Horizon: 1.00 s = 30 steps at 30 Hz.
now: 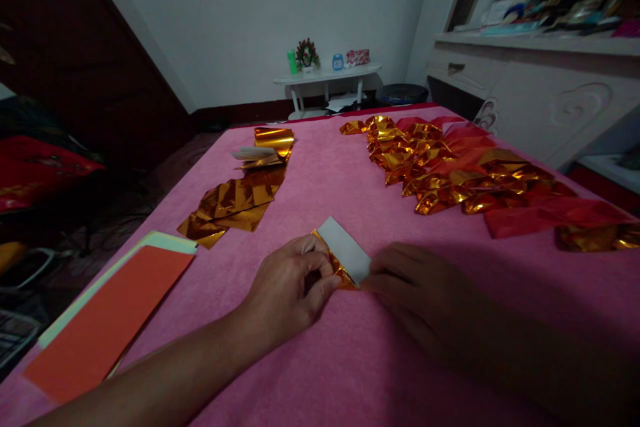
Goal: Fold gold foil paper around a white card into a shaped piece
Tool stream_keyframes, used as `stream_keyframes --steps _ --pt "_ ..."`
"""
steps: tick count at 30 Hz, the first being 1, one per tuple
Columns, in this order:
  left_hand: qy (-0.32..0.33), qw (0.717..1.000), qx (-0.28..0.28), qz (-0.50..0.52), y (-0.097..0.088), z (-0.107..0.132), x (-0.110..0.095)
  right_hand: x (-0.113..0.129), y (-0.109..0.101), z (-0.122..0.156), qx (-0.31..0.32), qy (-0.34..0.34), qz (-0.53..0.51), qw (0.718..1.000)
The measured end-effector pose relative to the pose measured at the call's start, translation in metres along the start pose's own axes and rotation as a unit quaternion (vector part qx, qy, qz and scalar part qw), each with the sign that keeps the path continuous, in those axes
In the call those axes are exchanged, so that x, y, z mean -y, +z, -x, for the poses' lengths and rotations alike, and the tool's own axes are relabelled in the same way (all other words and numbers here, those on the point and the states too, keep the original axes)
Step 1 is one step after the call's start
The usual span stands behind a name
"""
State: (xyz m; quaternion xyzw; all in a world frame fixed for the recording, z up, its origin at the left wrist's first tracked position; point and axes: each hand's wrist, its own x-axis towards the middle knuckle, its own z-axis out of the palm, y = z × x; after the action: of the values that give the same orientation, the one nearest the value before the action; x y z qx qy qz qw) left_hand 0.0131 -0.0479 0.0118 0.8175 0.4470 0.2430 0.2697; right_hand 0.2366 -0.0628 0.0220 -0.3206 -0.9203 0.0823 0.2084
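A small sheet of gold foil paper, white side up and partly folded, lies on the pink cloth near the front. My left hand pinches its left edge, fingers curled over the gold fold. My right hand presses fingertips on the sheet's right corner, fingers held together. The sheet's lower part is hidden between both hands.
Flat gold foil sheets and a small stack lie to the left. Several folded gold pieces on red paper stretch along the right. An orange sheet over pale paper sits at the front left. A white cabinet stands at the right.
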Motion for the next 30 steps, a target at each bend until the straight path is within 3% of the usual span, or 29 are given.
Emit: stream_keyframes --steps 9,14,30 --pt "0.002 1.0 -0.007 -0.025 0.0008 -0.0022 -0.0025 0.0014 0.0006 -0.0005 0.011 0.0 0.013 1.0" --pt "0.001 1.0 -0.01 -0.023 0.0017 -0.0024 -0.0015 0.0013 0.003 0.0021 -0.013 -0.014 0.039 0.999" --pt "-0.009 0.999 -0.005 -0.043 0.0019 -0.0035 -0.0022 0.0022 0.0069 0.002 0.041 -0.026 0.066 0.997"
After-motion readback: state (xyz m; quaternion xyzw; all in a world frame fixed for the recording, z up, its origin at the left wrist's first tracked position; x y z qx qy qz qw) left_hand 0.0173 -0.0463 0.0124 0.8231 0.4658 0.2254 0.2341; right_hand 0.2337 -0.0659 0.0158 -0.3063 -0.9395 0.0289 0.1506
